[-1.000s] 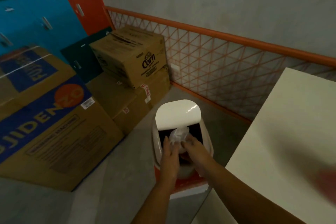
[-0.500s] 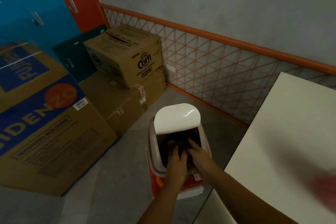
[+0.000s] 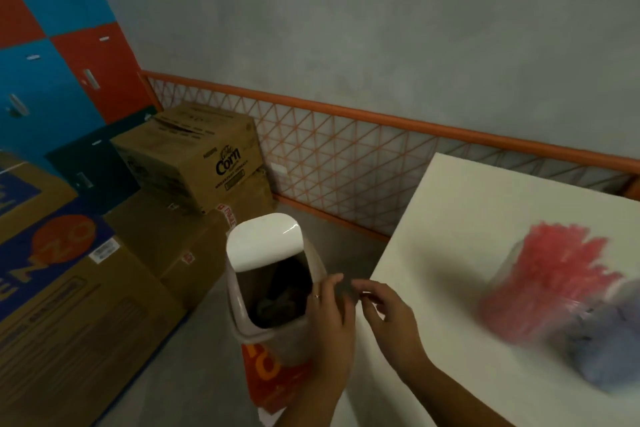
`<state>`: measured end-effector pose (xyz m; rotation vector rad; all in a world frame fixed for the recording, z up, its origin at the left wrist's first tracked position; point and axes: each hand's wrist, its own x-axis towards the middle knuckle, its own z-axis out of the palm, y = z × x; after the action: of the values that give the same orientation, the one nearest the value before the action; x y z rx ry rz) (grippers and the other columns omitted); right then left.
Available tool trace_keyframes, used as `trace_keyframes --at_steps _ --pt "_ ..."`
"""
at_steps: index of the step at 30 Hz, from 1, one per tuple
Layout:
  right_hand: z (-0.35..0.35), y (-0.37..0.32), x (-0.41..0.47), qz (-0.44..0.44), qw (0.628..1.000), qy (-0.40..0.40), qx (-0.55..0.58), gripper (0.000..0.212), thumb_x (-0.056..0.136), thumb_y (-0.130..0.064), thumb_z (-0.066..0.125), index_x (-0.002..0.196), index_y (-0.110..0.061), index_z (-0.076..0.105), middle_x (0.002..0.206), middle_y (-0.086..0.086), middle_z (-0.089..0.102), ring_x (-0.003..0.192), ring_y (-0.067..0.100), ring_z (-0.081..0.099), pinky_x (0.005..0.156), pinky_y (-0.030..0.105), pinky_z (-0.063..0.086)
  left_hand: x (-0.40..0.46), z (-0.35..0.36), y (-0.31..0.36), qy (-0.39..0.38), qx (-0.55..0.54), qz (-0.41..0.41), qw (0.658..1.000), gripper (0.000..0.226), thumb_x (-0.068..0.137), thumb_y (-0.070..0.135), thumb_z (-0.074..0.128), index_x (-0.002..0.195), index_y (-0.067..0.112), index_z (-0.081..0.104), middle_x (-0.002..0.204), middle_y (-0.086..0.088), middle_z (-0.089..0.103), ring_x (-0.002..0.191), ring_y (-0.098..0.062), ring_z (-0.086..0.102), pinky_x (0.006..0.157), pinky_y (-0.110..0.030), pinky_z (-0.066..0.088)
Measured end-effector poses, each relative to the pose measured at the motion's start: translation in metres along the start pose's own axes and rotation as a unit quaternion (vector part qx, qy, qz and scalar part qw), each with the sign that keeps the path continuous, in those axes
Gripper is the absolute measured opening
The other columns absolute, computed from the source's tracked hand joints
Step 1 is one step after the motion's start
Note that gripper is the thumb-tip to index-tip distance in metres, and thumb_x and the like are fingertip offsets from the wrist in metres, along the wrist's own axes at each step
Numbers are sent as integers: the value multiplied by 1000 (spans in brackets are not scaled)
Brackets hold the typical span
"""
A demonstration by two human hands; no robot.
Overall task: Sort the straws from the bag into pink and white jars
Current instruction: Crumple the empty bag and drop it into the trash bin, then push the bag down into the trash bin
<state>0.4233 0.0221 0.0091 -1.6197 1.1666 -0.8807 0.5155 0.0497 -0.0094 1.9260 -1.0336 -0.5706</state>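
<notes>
At the far left you see lockers [image 3: 52,55] in blue and red, and in front of them three cardboard boxes: one big box [image 3: 62,295] with blue and orange print, one box [image 3: 194,156] with the word "Corn", and one plain box [image 3: 194,239] under it. Next comes one white bin [image 3: 273,291] on the floor, its swing lid tilted so the dark inside shows, with an orange bag hanging out below it.

Your left hand [image 3: 332,319] is just right of the bin mouth, touching or almost touching its rim; the fingers are loosely spread and it holds nothing. Your right hand [image 3: 388,315] hovers over the corner of the white table [image 3: 467,218], fingers half curled, also with nothing in it. The two hands are near each other, not touching.

On the table, at the right, stand two blurred jars side by side: one with pink straws [image 3: 554,274], and one with pale, whitish straws [image 3: 602,340] nearer to you. The straws cannot be counted.
</notes>
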Motion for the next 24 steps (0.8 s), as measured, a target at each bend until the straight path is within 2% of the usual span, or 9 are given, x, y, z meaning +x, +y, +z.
trace_keyframes --at_steps 2,3,6,10,12,15,19,24 --pt "-24 7 -15 -1 998 50 -27 31 90 -5 55 103 -33 60 106 -14 62 92 -3 59 77 -5 39 -13 13 14 0 40 53 998 33 91 23 54 124 25 50 127 2 54 118 -15 51 96 -24 43" --pt "-36 12 -22 0 997 73 -36 31 89 -5 57 103 -33 59 107 -13 62 92 -2 59 77 -5 39 -21 20 22 -2 45 77 996 33 91 18 55 123 26 50 126 3 54 118 -14 51 97 -23 42" --pt "-74 25 -43 4 991 126 -51 37 87 -4 59 100 -38 57 108 -13 62 92 -3 60 75 0 42 -45 43 45 -36 46 107 993 35 91 19 55 125 25 48 130 4 51 122 -12 45 99 -20 36" --pt "-124 39 -73 13 981 183 -64 39 85 -4 62 100 -39 56 105 -12 63 92 -5 59 74 1 42 -74 77 71 -69 36 125 989 42 90 23 57 129 26 44 136 4 47 123 -12 41 103 -28 38" --pt "-147 46 -87 22 975 209 -66 37 84 -3 63 101 -35 57 103 -10 63 91 -3 59 75 5 44 -87 93 83 -81 35 129 988 47 88 23 59 132 24 40 138 2 44 124 -14 40 104 -32 40" --pt "-176 61 -106 35 966 251 -53 36 83 -2 64 99 -34 57 104 -6 63 90 3 62 75 15 46 -102 113 95 -105 30 131 985 62 83 24 66 136 18 35 142 -3 40 128 -20 40 105 -35 40" --pt "-212 82 -125 65 949 307 -29 31 80 -2 67 102 -22 56 107 1 60 89 15 64 67 12 41 -117 135 112 -129 -13 102 986 79 75 24 75 139 12 31 142 -9 40 129 -24 40 102 -30 36" --pt "-253 100 -138 114 933 342 12 48 74 -7 76 113 -16 49 111 1 49 98 24 61 75 26 45 -128 160 124 -126 -58 72 988 97 66 17 82 142 8 23 144 -13 35 131 -28 38 101 -30 35"
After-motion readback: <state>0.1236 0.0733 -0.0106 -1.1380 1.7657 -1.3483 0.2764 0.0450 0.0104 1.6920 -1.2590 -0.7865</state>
